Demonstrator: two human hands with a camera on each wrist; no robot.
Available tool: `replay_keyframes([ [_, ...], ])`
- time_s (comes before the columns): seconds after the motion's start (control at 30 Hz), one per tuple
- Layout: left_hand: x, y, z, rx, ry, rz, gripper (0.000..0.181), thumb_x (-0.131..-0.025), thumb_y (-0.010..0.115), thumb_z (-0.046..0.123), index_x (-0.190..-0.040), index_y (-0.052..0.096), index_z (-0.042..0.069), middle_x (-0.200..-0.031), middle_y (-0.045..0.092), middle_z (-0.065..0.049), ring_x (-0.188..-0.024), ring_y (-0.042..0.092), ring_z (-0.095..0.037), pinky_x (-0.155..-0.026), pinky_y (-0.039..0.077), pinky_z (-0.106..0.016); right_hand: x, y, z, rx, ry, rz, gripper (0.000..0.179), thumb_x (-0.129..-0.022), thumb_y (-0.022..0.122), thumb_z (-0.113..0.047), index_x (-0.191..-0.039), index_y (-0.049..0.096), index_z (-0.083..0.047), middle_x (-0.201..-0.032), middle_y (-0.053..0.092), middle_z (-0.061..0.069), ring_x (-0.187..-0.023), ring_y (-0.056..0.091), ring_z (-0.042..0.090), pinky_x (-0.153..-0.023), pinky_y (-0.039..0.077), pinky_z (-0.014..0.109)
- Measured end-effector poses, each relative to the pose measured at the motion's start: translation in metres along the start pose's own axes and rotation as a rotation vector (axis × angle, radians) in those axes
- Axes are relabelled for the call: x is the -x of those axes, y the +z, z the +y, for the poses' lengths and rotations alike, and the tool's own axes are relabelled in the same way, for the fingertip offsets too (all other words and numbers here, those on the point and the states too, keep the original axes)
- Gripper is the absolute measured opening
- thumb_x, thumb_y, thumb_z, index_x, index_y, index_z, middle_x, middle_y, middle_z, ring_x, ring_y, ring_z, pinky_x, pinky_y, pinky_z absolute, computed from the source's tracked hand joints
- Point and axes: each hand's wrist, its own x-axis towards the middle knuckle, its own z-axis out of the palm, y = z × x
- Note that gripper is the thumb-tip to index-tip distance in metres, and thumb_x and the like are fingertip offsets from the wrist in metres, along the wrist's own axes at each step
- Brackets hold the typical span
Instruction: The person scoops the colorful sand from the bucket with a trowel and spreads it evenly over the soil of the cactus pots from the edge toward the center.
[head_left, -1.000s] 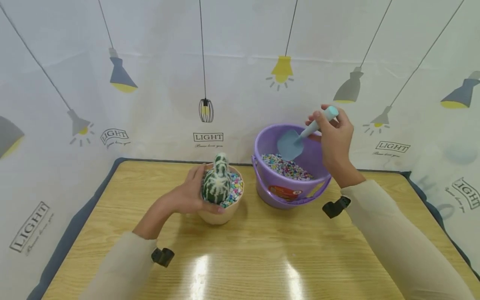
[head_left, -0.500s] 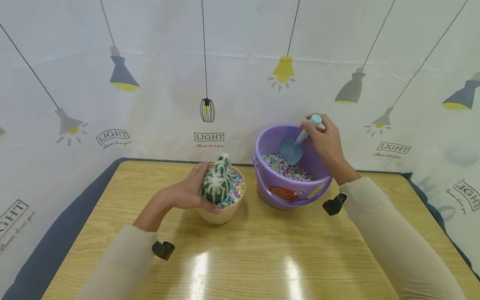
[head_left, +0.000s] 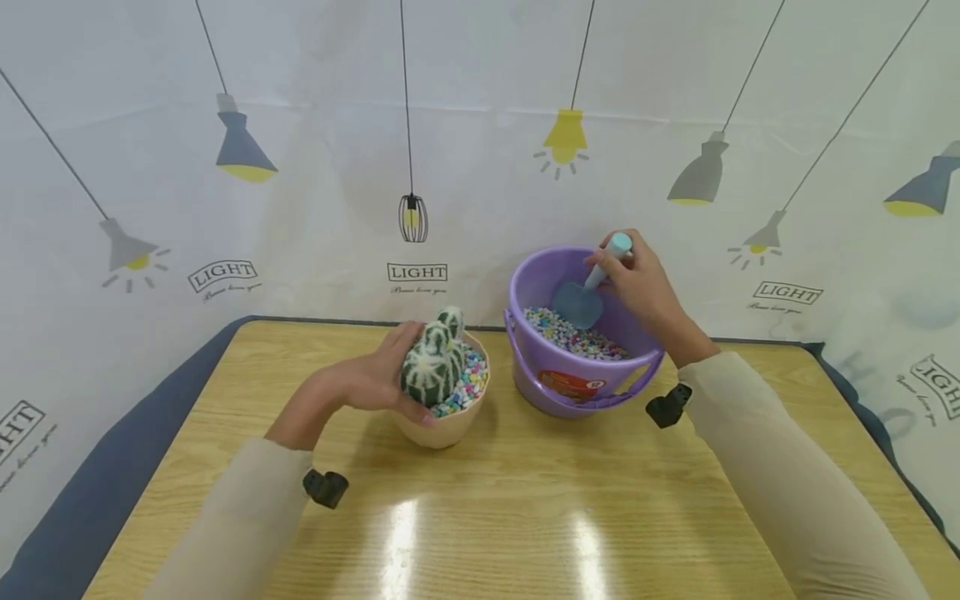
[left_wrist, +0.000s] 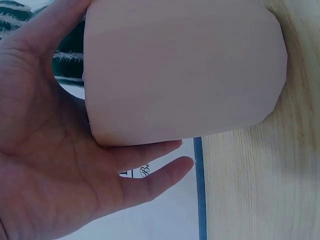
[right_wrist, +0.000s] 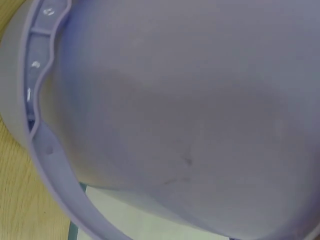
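In the head view, my left hand grips a peach-coloured plant pot from its left side, thumb at the front rim. A green-and-white striped cactus stands in the pot among multicoloured pebbles. The left wrist view has the pot's smooth wall between thumb and fingers. My right hand, over the purple bucket, holds a light blue toy shovel by its handle, blade down by the small coloured pebbles inside. Only the bucket's outside wall and handle show in the right wrist view; that hand is hidden there.
Pot and bucket stand side by side near the back edge of a wooden table. The bucket's handle hangs down in front. A white cloth printed with lamps rises behind the table and along both sides.
The right hand has moved left and down, bringing the shovel blade lower into the bucket and its handle more upright. The left hand keeps hold of the pot; the cactus leans slightly differently.
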Motion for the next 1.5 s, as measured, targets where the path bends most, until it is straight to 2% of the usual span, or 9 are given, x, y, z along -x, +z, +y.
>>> replay_keyframes([
  [0.2,-0.0002,0.0005,-0.0011,0.01,-0.004,-0.006,0.116,-0.064,0.091,0.029,-0.15,0.015,0.012,-0.144,0.026,-0.015,-0.135,0.028,-0.034,-0.114,0.024,-0.057,0.0002,0.0022,0.0007,-0.036,-0.031,-0.093,0.022,-0.103,0.047,-0.021,-0.116,0.041,-0.004,-0.106,0.065,0.017,-0.092,0.065,0.011,-0.079,0.057,0.028],
  [0.3,0.0003,0.001,-0.0005,0.017,-0.014,-0.006,0.117,-0.064,0.091,0.029,-0.15,0.015,0.012,-0.144,0.026,-0.014,-0.135,0.029,-0.034,-0.114,0.025,-0.056,0.0008,0.0027,0.0011,-0.065,-0.039,-0.099,0.016,-0.103,0.048,-0.02,-0.112,0.042,-0.008,-0.099,0.066,0.011,-0.088,0.066,0.012,-0.076,0.058,0.029],
  [0.4,0.0009,0.0009,0.0004,0.019,-0.023,-0.007,0.117,-0.064,0.091,0.03,-0.151,0.014,0.013,-0.145,0.025,-0.014,-0.135,0.028,-0.034,-0.114,0.024,-0.057,0.0013,0.0025,0.0019,-0.082,-0.044,-0.081,0.014,-0.102,0.049,-0.022,-0.109,0.043,-0.01,-0.094,0.066,0.011,-0.086,0.066,0.017,-0.073,0.058,0.029],
  [0.63,0.0006,0.0013,0.0008,0.025,-0.018,-0.005,0.117,-0.064,0.091,0.03,-0.151,0.015,0.013,-0.145,0.025,-0.014,-0.134,0.029,-0.033,-0.114,0.026,-0.057,0.0034,0.0011,-0.0004,-0.011,-0.001,-0.024,0.022,-0.103,0.047,-0.028,-0.112,0.043,-0.008,-0.095,0.066,0.016,-0.084,0.067,0.018,-0.07,0.059,0.032],
  [0.8,0.0009,0.0016,0.0006,0.034,-0.025,-0.003,0.117,-0.064,0.091,0.031,-0.151,0.014,0.014,-0.145,0.025,-0.013,-0.135,0.028,-0.033,-0.114,0.026,-0.057,0.0045,-0.0005,-0.0023,-0.024,0.052,0.045,0.024,-0.102,0.048,-0.031,-0.112,0.046,-0.009,-0.084,0.069,0.006,-0.073,0.069,0.014,-0.063,0.06,0.035],
  [0.97,0.0016,0.0017,0.0006,0.027,-0.028,0.0,0.119,-0.064,0.091,0.032,-0.152,0.013,0.014,-0.147,0.023,-0.013,-0.135,0.028,-0.034,-0.114,0.026,-0.057,0.0054,-0.0022,-0.0045,-0.088,0.137,0.132,0.028,-0.101,0.049,-0.034,-0.111,0.047,-0.008,-0.076,0.069,0.0,-0.064,0.07,0.012,-0.056,0.059,0.031],
  [1.13,0.0029,0.0009,-0.0003,0.015,-0.025,0.003,0.12,-0.064,0.091,0.032,-0.152,0.012,0.013,-0.147,0.023,-0.014,-0.135,0.028,-0.034,-0.114,0.025,-0.058,0.0049,-0.0021,-0.0039,-0.16,0.22,0.188,0.025,-0.101,0.049,-0.034,-0.102,0.046,-0.009,-0.07,0.068,-0.003,-0.06,0.07,0.013,-0.053,0.058,0.029],
  [1.33,0.0034,0.0024,-0.0032,0.039,-0.002,0.025,0.116,-0.061,0.092,0.028,-0.149,0.018,0.013,-0.142,0.029,-0.013,-0.132,0.032,-0.033,-0.113,0.028,-0.057,0.0053,-0.0025,-0.0042,-0.288,0.238,0.204,0.027,-0.101,0.05,-0.032,-0.101,0.046,-0.006,-0.067,0.069,0.001,-0.058,0.07,0.015,-0.052,0.058,0.03],
  [1.5,0.0039,0.0056,-0.0051,0.059,0.004,0.048,0.117,-0.06,0.093,0.029,-0.149,0.018,0.013,-0.143,0.029,-0.014,-0.132,0.033,-0.033,-0.113,0.028,-0.056,0.0051,-0.0054,-0.003,-0.336,0.239,0.192,0.03,-0.102,0.048,-0.031,-0.103,0.045,-0.001,-0.067,0.069,0.002,-0.058,0.07,0.015,-0.052,0.058,0.03],
])
